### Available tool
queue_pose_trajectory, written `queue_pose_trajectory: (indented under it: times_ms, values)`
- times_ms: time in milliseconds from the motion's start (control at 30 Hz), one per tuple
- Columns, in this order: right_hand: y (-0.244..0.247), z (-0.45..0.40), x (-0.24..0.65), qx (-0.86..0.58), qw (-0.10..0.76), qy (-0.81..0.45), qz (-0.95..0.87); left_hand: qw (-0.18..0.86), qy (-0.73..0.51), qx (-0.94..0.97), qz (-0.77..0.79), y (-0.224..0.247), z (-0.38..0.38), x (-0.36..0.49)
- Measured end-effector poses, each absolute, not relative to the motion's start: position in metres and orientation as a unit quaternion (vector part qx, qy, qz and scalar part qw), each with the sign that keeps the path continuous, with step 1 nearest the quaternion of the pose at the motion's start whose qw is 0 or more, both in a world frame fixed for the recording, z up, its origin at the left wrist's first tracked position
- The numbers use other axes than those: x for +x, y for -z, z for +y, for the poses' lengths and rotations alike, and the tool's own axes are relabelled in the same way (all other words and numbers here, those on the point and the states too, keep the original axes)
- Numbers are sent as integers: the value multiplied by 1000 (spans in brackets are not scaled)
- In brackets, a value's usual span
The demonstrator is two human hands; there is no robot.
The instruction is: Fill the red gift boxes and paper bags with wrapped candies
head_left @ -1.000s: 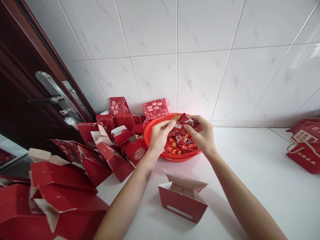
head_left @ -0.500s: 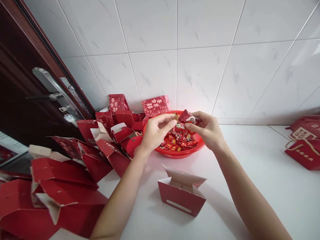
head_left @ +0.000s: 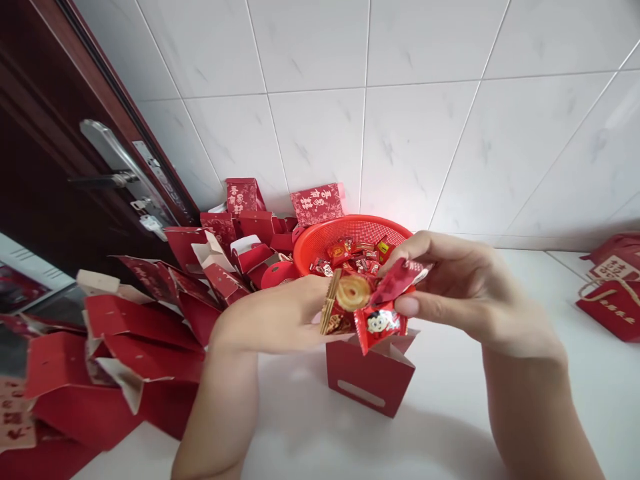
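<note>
My left hand (head_left: 280,313) is closed on a gold-edged packet (head_left: 353,291) that shows a round, pale yellow sweet or biscuit. Most of that hand's fingertips are hidden behind the wrapper. Between thumb and fingers, my right hand (head_left: 455,287) pinches a dark red packet (head_left: 400,280) and a bright red wrapped candy (head_left: 381,323) with a cartoon face on it. Both hands hold these close together above a red paper gift box (head_left: 370,380), which stands upright on the white surface. Its top is partly covered by the candies.
Behind my hands sits a red plastic basket (head_left: 320,237) with several wrapped candies. Many open red boxes (head_left: 135,313) crowd the left side, near a dark door (head_left: 45,133). At far right is a red box with a rope handle (head_left: 613,307). A tiled wall (head_left: 320,147) rises behind.
Both hands have come back from over the basket to above the gift box, bringing candies with them. The gold-edged packet now shows clearly. The view has shifted slightly.
</note>
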State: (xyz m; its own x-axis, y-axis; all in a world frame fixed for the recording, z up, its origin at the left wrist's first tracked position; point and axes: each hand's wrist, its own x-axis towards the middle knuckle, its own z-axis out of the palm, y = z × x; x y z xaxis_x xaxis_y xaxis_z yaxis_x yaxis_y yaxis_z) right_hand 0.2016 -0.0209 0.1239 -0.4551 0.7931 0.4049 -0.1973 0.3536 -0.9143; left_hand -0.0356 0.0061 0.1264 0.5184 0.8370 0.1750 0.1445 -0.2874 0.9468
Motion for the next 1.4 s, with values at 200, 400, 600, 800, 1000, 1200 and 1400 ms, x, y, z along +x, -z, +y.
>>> queue_pose_trajectory:
  times_ms: [200,400,600,800,1000,1200,1400]
  values:
    - [-110,-15,190,-236,460,-501,-694,435,-243,813,301,-113,19,-30]
    - [-109,-14,195,-257,432,-417,-757,467,-115,832,277,-113,19,-34]
    - [-113,-18,203,-307,404,-370,-778,383,-63,849,358,-116,26,-27]
    - [-104,-7,198,-314,407,-391,-764,368,-46,850,376,-116,33,-31]
    - [-98,1,193,-271,381,-374,-801,348,-37,847,401,-119,37,-39]
    - [-98,-1,199,-303,331,-291,-845,339,-30,852,397,-119,46,-45]
    - [-97,-1,200,-355,289,-271,-847,337,-30,868,364,-119,51,-49]
